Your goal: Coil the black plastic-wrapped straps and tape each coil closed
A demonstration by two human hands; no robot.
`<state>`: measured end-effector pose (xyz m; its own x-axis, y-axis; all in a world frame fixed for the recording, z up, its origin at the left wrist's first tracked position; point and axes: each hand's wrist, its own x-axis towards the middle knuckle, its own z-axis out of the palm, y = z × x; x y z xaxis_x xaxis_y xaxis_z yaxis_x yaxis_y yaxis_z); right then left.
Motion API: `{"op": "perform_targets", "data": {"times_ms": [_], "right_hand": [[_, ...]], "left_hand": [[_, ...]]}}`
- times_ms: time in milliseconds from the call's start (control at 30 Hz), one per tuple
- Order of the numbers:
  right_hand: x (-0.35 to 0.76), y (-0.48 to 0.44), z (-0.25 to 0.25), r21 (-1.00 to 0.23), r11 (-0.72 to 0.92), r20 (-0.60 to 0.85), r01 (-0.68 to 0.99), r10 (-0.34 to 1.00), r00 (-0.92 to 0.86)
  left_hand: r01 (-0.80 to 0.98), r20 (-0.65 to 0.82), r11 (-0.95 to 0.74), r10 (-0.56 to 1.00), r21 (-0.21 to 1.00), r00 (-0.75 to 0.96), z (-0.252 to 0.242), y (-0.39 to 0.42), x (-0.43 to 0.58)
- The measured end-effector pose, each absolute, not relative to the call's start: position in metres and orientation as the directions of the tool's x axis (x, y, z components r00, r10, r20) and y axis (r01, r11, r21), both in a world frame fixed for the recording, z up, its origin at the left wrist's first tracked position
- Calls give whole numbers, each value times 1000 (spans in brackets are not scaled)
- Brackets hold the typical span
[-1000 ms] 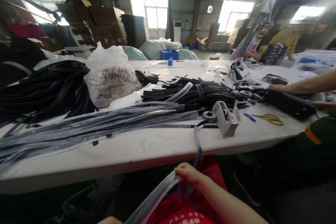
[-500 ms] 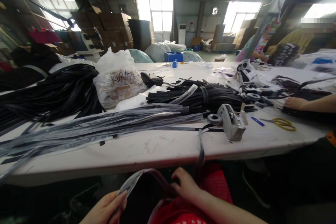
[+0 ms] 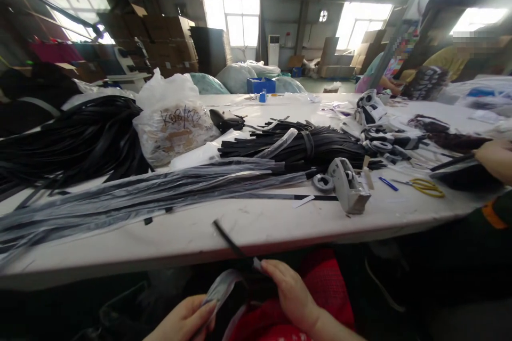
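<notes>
Below the table edge, my left hand [image 3: 184,322] is closed on a clear plastic sleeve [image 3: 220,289] over my lap. My right hand [image 3: 290,293] pinches a thin black strap [image 3: 230,241] whose free end sticks up and left over the white table [image 3: 256,224]. A long pile of black straps in clear sleeves [image 3: 132,192] lies across the table in front of me, with a bundle of bare black straps [image 3: 304,144] behind it.
A grey tape dispenser [image 3: 347,185], yellow scissors [image 3: 426,187] and a blue pen [image 3: 387,184] lie to the right. A written-on white plastic bag [image 3: 170,122] and a heap of black straps [image 3: 76,138] sit left. A co-worker's hand [image 3: 494,159] holds a dark item at right; others work beyond.
The sleeved strap that hung over the table edge is gone from it. My right hand now holds a bare black strap pointing up, and my left hand has closed on the sleeve.
</notes>
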<state>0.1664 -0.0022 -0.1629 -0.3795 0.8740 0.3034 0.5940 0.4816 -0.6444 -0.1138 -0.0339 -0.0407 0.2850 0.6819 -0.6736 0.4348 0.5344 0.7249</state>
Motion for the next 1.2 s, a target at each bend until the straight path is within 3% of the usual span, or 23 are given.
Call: {"op": "perform_targets", "data": {"times_ms": [100,167,267,400,533,633,967,1067,1133,1200], "right_hand": [[169,-19,-160,-651,293,-42,700,907,-418],[173,-17,-145,-616,194,-161,763,918,-363],[168,-10,-104,-740,267,-91,618,870,-484],[147,-9,-58,-925,256,-42,280,665,-745],[148,1,-63,-934,108,-159,340,725,-670],[164,15,-74,-937,67,-167,344,778,-606],[187,28,-72,-933,-18,-221,360,818,-532],[187,29,-72,-930,-43,-246,365,811,-531],[187,30,-72,-942,-55,-231,331,820,-523],[185,31,-70,-960,-40,-191,276,818,-543]], "left_hand": [[404,-638,503,681,764,360,-36,-40,-112],[402,-635,494,646,771,423,-33,-42,-105],[399,-627,484,593,779,504,-30,-40,-89],[370,-577,449,541,813,612,-28,-36,-69],[280,-552,548,427,788,716,-29,-33,-70],[249,-549,617,359,746,755,-32,-34,-87],[211,-530,578,463,788,711,-28,-34,-121],[54,-447,600,529,798,721,-21,-36,-128],[-177,-341,602,642,779,687,-15,-35,-132],[-436,-230,584,741,684,631,-5,-29,-132]]}}
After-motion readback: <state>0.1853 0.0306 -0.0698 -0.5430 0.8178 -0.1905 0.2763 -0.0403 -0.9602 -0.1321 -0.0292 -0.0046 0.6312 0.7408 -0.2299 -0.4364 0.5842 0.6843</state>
